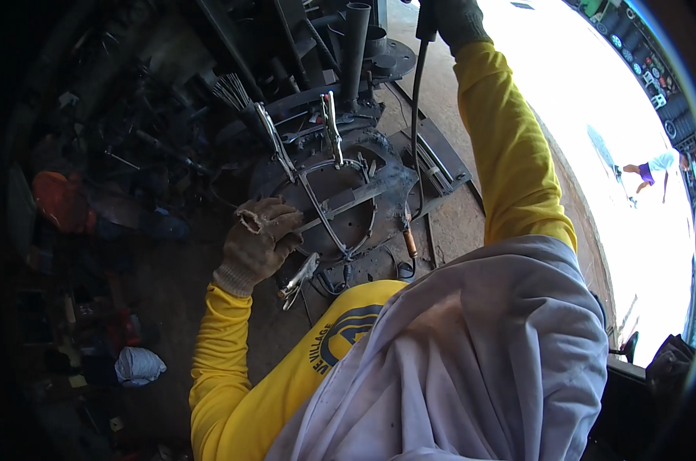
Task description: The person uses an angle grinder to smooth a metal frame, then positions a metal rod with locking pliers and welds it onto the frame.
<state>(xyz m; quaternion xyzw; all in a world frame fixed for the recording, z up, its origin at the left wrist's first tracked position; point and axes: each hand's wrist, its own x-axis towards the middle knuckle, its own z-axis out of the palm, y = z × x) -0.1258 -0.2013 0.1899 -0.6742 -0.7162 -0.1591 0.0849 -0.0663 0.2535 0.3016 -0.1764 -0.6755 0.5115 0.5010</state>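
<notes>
My left hand (pixel 262 240), in a brown work glove, has the end of a flat metal bar (pixel 346 201) between its fingers and thumb. The bar lies across a round metal ring frame (pixel 372 219) on a dark work table. Locking pliers (pixel 332 131) clamp the ring's far side, with another pair (pixel 277 143) to their left and a third (pixel 299 281) near my left hand. At the top edge, my gloved right hand (pixel 459 21) is closed around a black handle (pixel 426 23) with a black cable (pixel 416 100) hanging from it; its far end is out of view.
A bundle of thin rods (pixel 233 94) and an upright pipe (pixel 354 54) stand behind the ring. A tool with a copper-coloured handle (pixel 410 240) hangs by the table's right side. Dark clutter fills the left. Another person (pixel 655 167) is outside in bright light.
</notes>
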